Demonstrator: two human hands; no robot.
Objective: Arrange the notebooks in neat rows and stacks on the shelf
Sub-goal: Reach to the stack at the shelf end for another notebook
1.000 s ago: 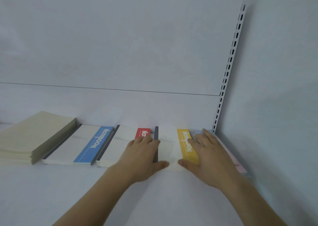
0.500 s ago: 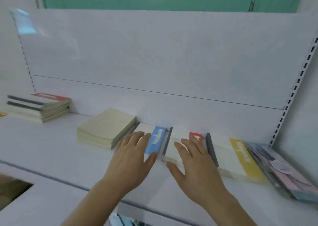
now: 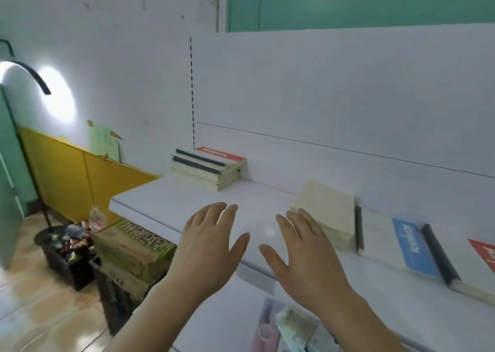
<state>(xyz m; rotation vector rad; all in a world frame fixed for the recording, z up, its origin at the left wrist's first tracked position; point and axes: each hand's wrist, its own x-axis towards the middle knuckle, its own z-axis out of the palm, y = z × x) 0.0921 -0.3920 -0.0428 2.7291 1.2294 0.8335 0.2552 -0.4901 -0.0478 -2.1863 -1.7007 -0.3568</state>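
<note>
Hands flat, holding nothing; cream stack at two o'clock, right hand nearer, fingertips touching.

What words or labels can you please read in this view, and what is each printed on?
None can be read for certain.
White lettering on the blue-banded notebook: blurred.
White lettering on the red-covered notebook atop the far stack: too small.
Print on the cardboard box: blurred.
</note>
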